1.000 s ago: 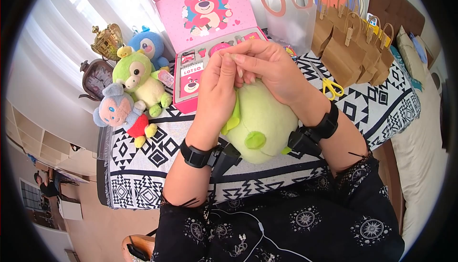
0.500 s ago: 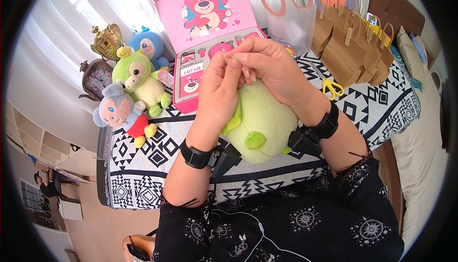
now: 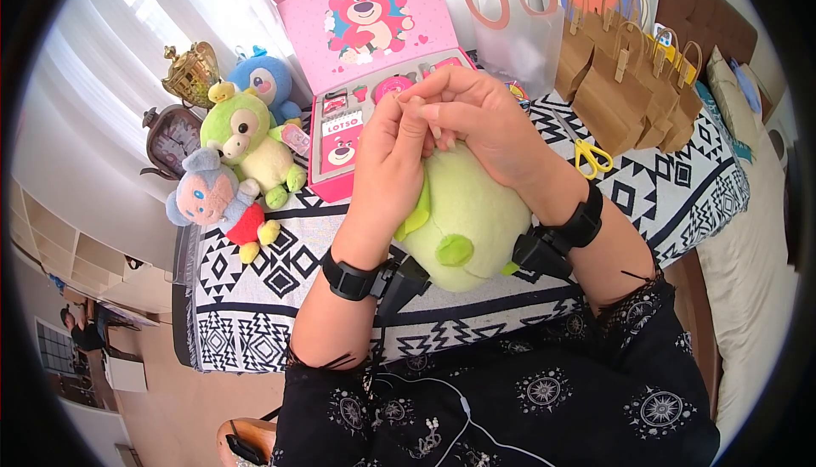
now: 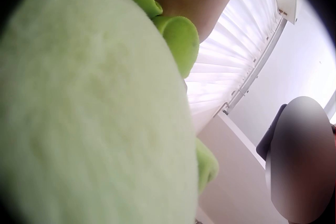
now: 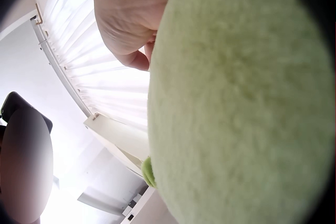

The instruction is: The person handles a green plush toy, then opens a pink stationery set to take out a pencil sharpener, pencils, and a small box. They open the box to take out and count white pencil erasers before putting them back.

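A round pale-green plush toy (image 3: 472,203), with a brighter green round patch on it, rests on the patterned cloth between my forearms. My left hand (image 3: 387,148) and right hand (image 3: 489,123) meet just beyond its top. Thumbs and forefingers pinch together at the tips, with the other fingers curled beneath, close against the plush. What sits between the fingertips is small and mostly hidden; I cannot tell what it is. The plush (image 4: 100,108) fills much of the left wrist view. In the right wrist view, my right hand (image 5: 131,11) curls beside its pale-green side.
Behind the hands stands an open pink Lotso gift box (image 3: 365,33). Plush toys (image 3: 242,140), a clock (image 3: 174,140) and a gold trophy (image 3: 191,72) are at left. To the right are yellow scissors (image 3: 592,158), brown paper bags (image 3: 625,84) and a translucent bag (image 3: 514,42).
My fingertips shift very slightly and the right thumb bends a little where they meet. The plush and the things around it stay in place.
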Demonstrator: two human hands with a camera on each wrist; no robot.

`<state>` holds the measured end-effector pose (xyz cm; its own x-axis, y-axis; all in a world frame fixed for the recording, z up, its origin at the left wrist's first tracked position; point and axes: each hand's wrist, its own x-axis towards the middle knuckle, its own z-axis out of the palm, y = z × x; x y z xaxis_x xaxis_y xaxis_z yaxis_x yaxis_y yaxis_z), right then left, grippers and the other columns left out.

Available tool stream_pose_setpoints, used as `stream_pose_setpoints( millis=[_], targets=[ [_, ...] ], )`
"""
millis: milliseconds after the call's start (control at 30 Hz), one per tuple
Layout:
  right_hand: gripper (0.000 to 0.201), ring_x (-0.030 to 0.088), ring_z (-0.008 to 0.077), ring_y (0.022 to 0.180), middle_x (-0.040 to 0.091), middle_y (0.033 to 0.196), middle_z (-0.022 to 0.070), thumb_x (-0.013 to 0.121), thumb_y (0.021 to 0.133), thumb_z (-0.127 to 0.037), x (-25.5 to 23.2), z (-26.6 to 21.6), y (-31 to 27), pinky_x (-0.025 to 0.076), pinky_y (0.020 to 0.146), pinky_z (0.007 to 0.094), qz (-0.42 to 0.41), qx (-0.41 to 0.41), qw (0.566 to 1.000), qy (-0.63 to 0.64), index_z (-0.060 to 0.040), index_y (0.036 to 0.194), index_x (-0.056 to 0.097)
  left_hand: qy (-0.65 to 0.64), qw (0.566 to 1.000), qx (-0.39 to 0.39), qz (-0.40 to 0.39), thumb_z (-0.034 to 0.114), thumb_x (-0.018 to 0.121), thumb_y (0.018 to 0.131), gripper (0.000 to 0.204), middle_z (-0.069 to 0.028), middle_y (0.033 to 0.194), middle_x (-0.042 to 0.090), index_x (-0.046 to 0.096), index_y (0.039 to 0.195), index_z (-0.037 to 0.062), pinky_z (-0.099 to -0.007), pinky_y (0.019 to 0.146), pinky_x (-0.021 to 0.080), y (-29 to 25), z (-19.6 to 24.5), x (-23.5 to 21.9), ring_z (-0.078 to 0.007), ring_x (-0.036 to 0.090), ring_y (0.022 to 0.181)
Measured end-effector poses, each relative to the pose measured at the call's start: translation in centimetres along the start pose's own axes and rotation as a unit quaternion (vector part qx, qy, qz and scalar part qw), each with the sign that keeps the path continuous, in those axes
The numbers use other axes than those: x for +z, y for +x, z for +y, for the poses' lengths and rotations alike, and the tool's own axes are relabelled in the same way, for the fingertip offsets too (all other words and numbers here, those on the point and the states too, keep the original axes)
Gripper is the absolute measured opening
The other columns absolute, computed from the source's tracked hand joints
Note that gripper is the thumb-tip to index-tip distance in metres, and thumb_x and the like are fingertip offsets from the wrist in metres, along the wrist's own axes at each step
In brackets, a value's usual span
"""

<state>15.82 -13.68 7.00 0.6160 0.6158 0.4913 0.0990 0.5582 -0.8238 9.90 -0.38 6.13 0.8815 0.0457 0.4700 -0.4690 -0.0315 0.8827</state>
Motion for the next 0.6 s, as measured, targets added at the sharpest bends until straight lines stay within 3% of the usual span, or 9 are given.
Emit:
stream_pose_setpoints(
  millis=[600],
  targets=[
    [0.016, 0.053, 0.0027, 0.066, 0.062, 0.079, -0.0007, 0.055, 0.096, -0.009, -0.31, 0.53, 0.01, 0.042, 0.06, 0.0171, 0.004, -0.012, 1.0, 0.022, 0.0001, 0.102, 0.067, 0.001, 1.0, 0.002, -0.006, 0.03, 0.042, 0.106, 0.029, 0.0003, 0.079, 0.058, 0.051, 0.095, 0.0049, -0.0211, 0.066, 0.042, -0.16, 0.51, 0.25, -0.0065, 0.054, 0.073]
  ],
)
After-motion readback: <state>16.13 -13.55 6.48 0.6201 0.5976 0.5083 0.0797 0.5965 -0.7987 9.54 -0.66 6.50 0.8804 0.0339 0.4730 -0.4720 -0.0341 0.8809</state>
